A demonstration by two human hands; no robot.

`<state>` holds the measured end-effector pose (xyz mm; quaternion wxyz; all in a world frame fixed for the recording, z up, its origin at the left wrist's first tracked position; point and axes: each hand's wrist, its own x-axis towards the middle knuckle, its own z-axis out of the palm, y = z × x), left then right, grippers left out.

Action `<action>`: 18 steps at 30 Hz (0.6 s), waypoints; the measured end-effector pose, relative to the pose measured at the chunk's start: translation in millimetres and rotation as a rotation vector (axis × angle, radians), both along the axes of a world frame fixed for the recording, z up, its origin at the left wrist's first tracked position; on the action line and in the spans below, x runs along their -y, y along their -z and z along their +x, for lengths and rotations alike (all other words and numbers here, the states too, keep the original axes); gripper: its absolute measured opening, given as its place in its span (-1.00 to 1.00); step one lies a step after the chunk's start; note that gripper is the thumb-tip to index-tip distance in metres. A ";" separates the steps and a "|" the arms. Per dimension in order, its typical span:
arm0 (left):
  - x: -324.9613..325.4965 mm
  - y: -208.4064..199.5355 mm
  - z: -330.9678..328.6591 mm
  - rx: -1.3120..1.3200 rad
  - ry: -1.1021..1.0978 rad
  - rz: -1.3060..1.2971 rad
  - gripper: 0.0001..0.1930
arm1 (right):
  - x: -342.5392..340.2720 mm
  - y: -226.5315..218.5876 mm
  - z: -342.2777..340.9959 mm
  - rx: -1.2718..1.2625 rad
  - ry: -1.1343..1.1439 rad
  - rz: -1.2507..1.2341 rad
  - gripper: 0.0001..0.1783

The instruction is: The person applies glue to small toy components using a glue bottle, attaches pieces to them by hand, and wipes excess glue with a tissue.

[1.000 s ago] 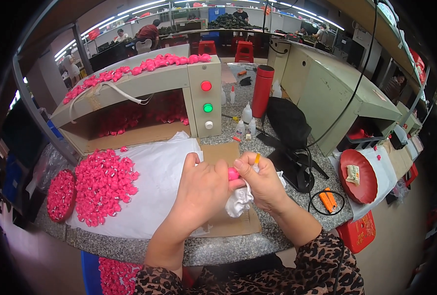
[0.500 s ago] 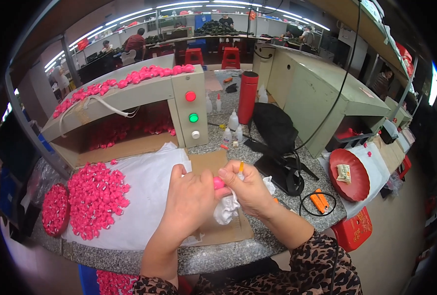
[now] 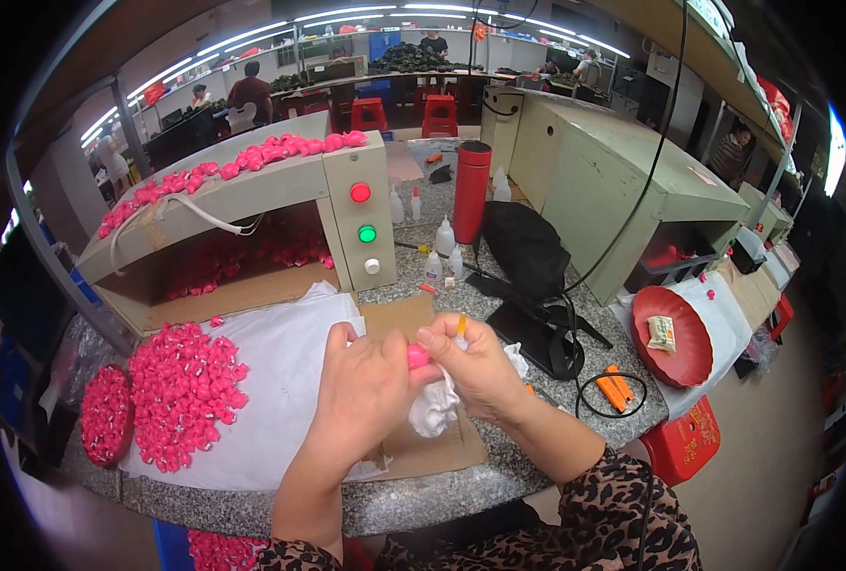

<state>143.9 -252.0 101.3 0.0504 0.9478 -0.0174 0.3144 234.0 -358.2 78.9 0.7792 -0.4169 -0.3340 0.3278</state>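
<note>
Between my two hands sits a small glossy pink piece (image 3: pixel 417 356), rounded where it shows; most of it is hidden by fingers. My left hand (image 3: pixel 358 383) is closed, its curled fingers gripping the pink piece from the left. From the right, my right hand (image 3: pixel 477 369) is closed too, thumb and forefinger pinched against the piece, with a yellow band on one finger. A crumpled white cloth (image 3: pixel 433 407) hangs under the right fingers, held in that hand. Both hands are above a brown cardboard sheet (image 3: pixel 442 455).
Left, a heap of pink pieces (image 3: pixel 183 395) lies on white cloth (image 3: pixel 285 404) beside a filled bowl (image 3: pixel 106 411). Behind stands a machine housing (image 3: pixel 354 162) with buttons. A red flask (image 3: pixel 472 190), small bottles (image 3: pixel 444 235), black bag (image 3: pixel 523 249) and red dish (image 3: pixel 699 366) stand farther right.
The whole view has shifted slightly. My hands keep nearly the same grip on the pink piece and cloth, with only a slight shift of the fingers.
</note>
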 end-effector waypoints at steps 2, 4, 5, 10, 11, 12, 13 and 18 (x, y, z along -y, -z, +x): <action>-2.6 -0.3 0.6 0.035 0.028 -0.013 -0.66 | 3.5 -2.1 2.1 -0.007 0.008 -0.020 -0.83; -5.4 -1.0 1.2 0.028 0.092 -0.084 -0.69 | 5.7 -6.3 6.4 -0.043 -0.036 -0.023 -0.80; -7.9 -0.2 1.6 0.027 0.087 -0.084 -0.69 | 7.0 -9.4 10.8 -0.100 -0.094 -0.068 -0.78; -13.6 -2.2 0.7 0.031 0.120 -0.190 -0.73 | 19.1 -18.7 35.6 -0.237 -0.245 0.059 -0.67; -14.0 -1.5 0.2 0.031 0.117 -0.190 -0.73 | 18.2 -18.1 36.8 -0.237 -0.248 0.059 -0.67; -14.6 0.0 0.2 0.011 0.154 -0.211 -0.73 | 16.9 -16.6 38.3 -0.277 -0.343 0.142 -0.64; -15.1 1.5 0.3 -0.009 0.191 -0.232 -0.70 | 15.9 -15.1 39.4 -0.317 -0.437 0.226 -0.59; -14.3 3.2 2.8 -0.016 0.215 -0.234 -0.73 | 17.8 -13.0 37.1 -0.209 -0.460 0.161 -0.52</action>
